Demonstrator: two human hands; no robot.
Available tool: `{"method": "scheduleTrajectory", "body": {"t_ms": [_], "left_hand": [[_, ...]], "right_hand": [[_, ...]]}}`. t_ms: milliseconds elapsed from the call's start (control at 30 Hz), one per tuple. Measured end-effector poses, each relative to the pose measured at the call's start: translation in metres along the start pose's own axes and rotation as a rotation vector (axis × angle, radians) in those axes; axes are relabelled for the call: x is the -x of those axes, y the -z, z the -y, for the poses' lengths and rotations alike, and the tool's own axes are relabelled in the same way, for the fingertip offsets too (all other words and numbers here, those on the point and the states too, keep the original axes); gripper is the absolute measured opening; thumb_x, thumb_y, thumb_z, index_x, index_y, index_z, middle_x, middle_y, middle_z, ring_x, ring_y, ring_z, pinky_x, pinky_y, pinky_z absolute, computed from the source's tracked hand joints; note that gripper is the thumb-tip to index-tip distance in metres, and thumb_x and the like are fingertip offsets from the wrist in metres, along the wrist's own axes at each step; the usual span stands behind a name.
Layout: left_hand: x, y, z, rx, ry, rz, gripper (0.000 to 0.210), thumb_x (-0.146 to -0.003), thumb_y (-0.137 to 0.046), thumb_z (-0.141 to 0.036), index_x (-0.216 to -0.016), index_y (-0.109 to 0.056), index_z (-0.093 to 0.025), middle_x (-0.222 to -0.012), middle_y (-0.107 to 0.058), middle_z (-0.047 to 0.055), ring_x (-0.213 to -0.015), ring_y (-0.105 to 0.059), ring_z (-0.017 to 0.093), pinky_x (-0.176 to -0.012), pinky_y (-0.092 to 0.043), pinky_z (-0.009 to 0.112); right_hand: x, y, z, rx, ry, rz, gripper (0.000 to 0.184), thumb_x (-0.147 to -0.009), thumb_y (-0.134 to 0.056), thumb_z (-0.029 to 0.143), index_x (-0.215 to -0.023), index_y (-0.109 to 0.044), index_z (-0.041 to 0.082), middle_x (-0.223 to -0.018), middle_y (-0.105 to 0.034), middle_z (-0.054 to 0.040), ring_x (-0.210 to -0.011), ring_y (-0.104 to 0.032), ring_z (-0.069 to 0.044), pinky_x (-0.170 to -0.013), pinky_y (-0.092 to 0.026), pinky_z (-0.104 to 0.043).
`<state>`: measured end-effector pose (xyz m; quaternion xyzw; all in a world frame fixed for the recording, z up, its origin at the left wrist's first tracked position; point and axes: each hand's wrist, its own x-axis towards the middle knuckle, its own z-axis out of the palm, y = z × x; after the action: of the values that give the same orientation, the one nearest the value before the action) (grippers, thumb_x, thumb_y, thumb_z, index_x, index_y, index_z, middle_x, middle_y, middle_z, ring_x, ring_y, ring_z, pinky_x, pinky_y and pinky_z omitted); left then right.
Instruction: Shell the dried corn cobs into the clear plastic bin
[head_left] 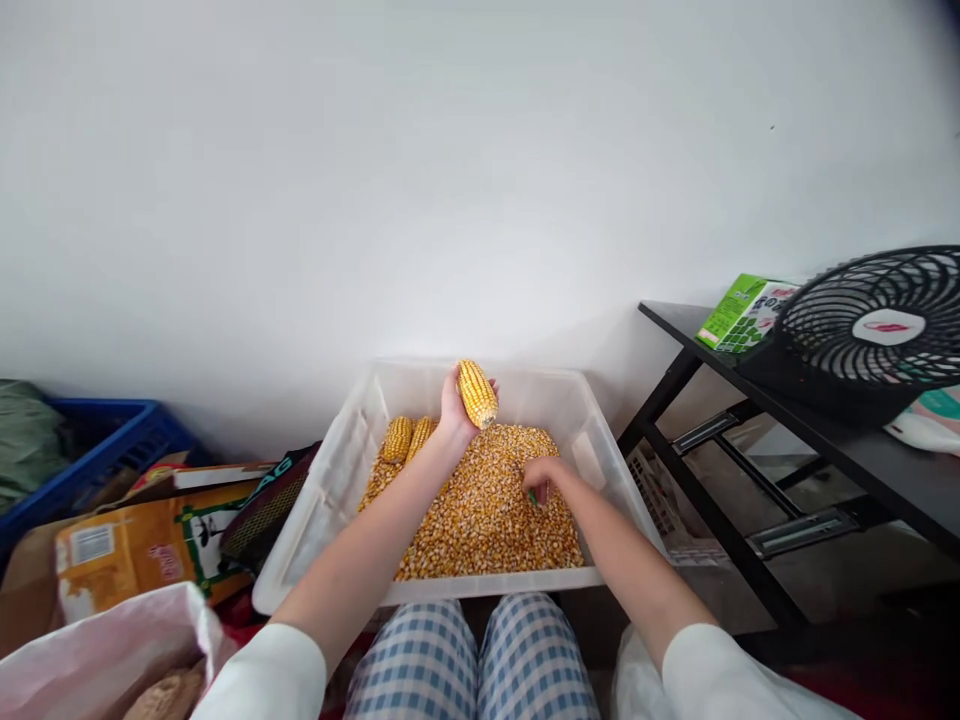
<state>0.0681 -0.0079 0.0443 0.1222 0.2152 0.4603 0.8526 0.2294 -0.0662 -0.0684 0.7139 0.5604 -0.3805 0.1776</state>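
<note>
My left hand (453, 406) is wrapped round a yellow corn cob (478, 393), raised over the far part of a white plastic bin (307, 540). Its rows of kernels look full, and its pale end points toward me. Loose corn kernels (480, 520) fill much of the bin. My right hand (541, 477) is low at the kernels on the right, its fingers curled in. A small green bit shows at those fingers, but what it belongs to is hidden. On the left of the bin, more corn cobs (397, 439) lie on the kernels, partly behind my left forearm.
A black table (817, 410) at the right carries a black fan (885, 325) and a green-white box (742, 312). To the left are a blue crate (142, 425), orange packaging (127, 550) and a white sack (142, 630). A white wall (480, 180) rises behind the bin.
</note>
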Motion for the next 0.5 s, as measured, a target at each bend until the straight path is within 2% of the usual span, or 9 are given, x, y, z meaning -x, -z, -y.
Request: {"method": "scheduleTrajectory", "body": {"t_ms": [100, 200, 233, 267, 300, 367, 433, 500], "left_hand": [[0.002, 0.006, -0.004, -0.048, -0.029, 0.012, 0.040, -0.071, -0.051, -0.052, -0.084, -0.054, -0.015, -0.070, -0.061, 0.007, -0.059, -0.061, 0.017, -0.053, -0.050, 0.029], [0.006, 0.014, -0.012, -0.037, -0.051, 0.038, 0.042, -0.072, -0.050, -0.054, -0.085, -0.055, -0.014, -0.070, -0.062, 0.008, -0.060, -0.062, 0.018, -0.054, -0.050, 0.030], [0.007, 0.016, -0.015, -0.027, -0.055, 0.052, 0.043, -0.072, -0.049, -0.054, -0.085, -0.056, -0.013, -0.070, -0.062, 0.008, -0.061, -0.062, 0.018, -0.055, -0.051, 0.030], [0.008, 0.018, -0.017, -0.018, -0.056, 0.066, 0.045, -0.073, -0.048, -0.055, -0.085, -0.056, -0.012, -0.069, -0.062, 0.008, -0.062, -0.062, 0.018, -0.055, -0.051, 0.030], [0.009, 0.019, -0.018, -0.010, -0.059, 0.075, 0.046, -0.074, -0.046, -0.055, -0.086, -0.056, -0.012, -0.069, -0.062, 0.009, -0.061, -0.062, 0.018, -0.056, -0.051, 0.030], [0.011, 0.018, -0.020, 0.000, -0.072, 0.070, 0.048, -0.076, -0.043, -0.055, -0.087, -0.057, -0.011, -0.069, -0.063, 0.010, -0.061, -0.062, 0.018, -0.056, -0.051, 0.030], [0.013, 0.015, -0.019, -0.001, -0.085, 0.061, 0.048, -0.077, -0.040, -0.056, -0.088, -0.056, -0.011, -0.072, -0.063, 0.011, -0.062, -0.062, 0.018, -0.057, -0.051, 0.031], [0.014, 0.013, -0.017, -0.021, -0.086, 0.074, 0.049, -0.076, -0.041, -0.056, -0.087, -0.056, -0.012, -0.075, -0.063, 0.011, -0.064, -0.062, 0.018, -0.057, -0.051, 0.031]], "right_hand": [[0.013, 0.023, 0.001, -0.104, 0.075, -0.142, 0.016, -0.070, -0.050, 0.016, -0.073, -0.063, 0.007, -0.052, -0.061, -0.0075, -0.054, -0.060, -0.018, -0.051, -0.047, -0.027], [0.034, 0.048, 0.003, -0.199, 0.206, -0.428, 0.028, -0.078, -0.041, 0.020, -0.099, -0.058, 0.014, -0.070, -0.064, -0.0069, -0.067, -0.061, -0.016, -0.062, -0.046, -0.026], [0.043, 0.053, 0.005, -0.249, 0.276, -0.549, 0.030, -0.079, -0.041, 0.022, -0.105, -0.055, 0.018, -0.073, -0.064, -0.0049, -0.069, -0.060, -0.014, -0.066, -0.045, -0.026], [0.052, 0.057, 0.008, -0.374, 0.425, -0.721, 0.030, -0.078, -0.043, 0.023, -0.105, -0.055, 0.019, -0.072, -0.064, -0.0032, -0.067, -0.060, -0.014, -0.066, -0.045, -0.026], [0.061, 0.059, 0.012, -0.502, 0.538, -0.820, 0.029, -0.079, -0.043, 0.027, -0.104, -0.056, 0.020, -0.068, -0.063, -0.0013, -0.064, -0.059, -0.014, -0.065, -0.045, -0.027], [0.078, 0.059, 0.022, -0.768, 0.699, -0.848, 0.028, -0.079, -0.044, 0.033, -0.098, -0.058, 0.019, -0.068, -0.063, -0.0009, -0.064, -0.060, -0.014, -0.065, -0.046, -0.028], [0.093, 0.056, 0.033, -0.967, 0.855, -0.764, 0.030, -0.076, -0.051, 0.035, -0.099, -0.057, 0.018, -0.087, -0.066, -0.0046, -0.084, -0.061, -0.015, -0.076, -0.046, -0.029], [0.105, 0.053, 0.042, -1.092, 0.969, -0.669, 0.037, -0.067, -0.063, 0.033, -0.101, -0.055, 0.020, -0.105, -0.062, -0.0061, -0.100, -0.056, -0.016, -0.085, -0.044, -0.030]]}}
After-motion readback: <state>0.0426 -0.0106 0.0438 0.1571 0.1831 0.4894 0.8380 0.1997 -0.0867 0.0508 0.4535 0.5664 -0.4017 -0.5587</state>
